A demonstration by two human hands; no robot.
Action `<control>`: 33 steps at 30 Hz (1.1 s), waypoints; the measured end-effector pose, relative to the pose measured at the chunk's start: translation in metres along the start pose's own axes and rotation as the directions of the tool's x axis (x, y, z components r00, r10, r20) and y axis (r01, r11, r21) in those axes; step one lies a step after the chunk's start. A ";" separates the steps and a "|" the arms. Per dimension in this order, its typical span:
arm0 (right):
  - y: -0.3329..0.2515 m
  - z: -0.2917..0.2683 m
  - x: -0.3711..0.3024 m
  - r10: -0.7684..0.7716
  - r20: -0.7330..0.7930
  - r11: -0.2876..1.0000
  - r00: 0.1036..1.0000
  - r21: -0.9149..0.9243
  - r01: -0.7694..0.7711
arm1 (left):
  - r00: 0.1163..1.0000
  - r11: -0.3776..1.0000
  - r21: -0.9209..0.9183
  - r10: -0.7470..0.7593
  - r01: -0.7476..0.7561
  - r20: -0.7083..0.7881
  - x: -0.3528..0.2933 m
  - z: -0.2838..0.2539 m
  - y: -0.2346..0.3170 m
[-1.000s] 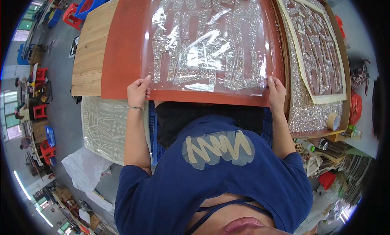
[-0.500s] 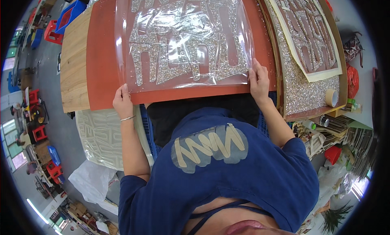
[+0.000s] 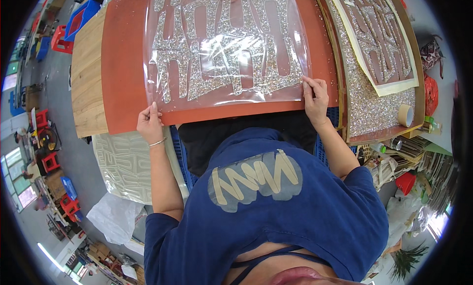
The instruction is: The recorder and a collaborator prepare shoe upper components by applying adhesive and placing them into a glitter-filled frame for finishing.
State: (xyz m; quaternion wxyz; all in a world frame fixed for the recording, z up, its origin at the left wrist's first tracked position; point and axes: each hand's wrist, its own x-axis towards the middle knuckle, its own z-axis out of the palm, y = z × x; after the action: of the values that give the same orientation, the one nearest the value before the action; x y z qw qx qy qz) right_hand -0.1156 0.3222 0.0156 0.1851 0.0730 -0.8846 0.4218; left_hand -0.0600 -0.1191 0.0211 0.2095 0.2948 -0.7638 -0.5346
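Observation:
A clear plastic film (image 3: 221, 95) covers a pattern of sparkling rhinestone pieces (image 3: 172, 80) on a red-brown mat (image 3: 125, 88). At the film's near left corner my left hand (image 3: 151, 123) pinches the edge between thumb and fingers. My right hand (image 3: 315, 99) grips the near right corner the same way. Bright glare lies across the middle of the film, and its far edge is cut off by the top of the picture.
To the right, a shallow tray (image 3: 357, 139) of loose rhinestones holds a cream-bordered patterned sheet (image 3: 387, 91) and a tape roll (image 3: 405, 115). Wood board (image 3: 88, 83) shows left of the mat. Below it hangs a pale plastic-wrapped patterned sheet (image 3: 120, 169).
The film has settled flatter over the rhinestones, and its glare has shifted lower. Both hands keep hold of its near corners, with the right hand slightly lower.

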 end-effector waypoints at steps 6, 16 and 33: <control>-0.009 -0.001 0.006 -0.022 0.035 0.999 0.999 -0.030 0.023 | 0.999 0.999 0.020 -0.028 0.028 0.030 0.004 -0.003 0.001; -0.007 -0.002 0.006 -0.081 0.045 0.992 0.996 -0.097 0.085 | 0.995 0.997 0.071 -0.037 0.030 0.097 0.010 -0.003 0.001; -0.010 -0.003 0.010 -0.229 0.109 0.954 0.967 -0.172 0.245 | 0.995 0.968 0.251 -0.041 0.017 0.091 0.014 0.001 0.007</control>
State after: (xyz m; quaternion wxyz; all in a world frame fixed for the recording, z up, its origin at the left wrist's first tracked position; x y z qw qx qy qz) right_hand -0.1209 0.3183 0.0281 0.2015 0.1797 -0.9118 0.3095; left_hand -0.0726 -0.1263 0.0274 0.1261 0.3039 -0.8298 -0.4507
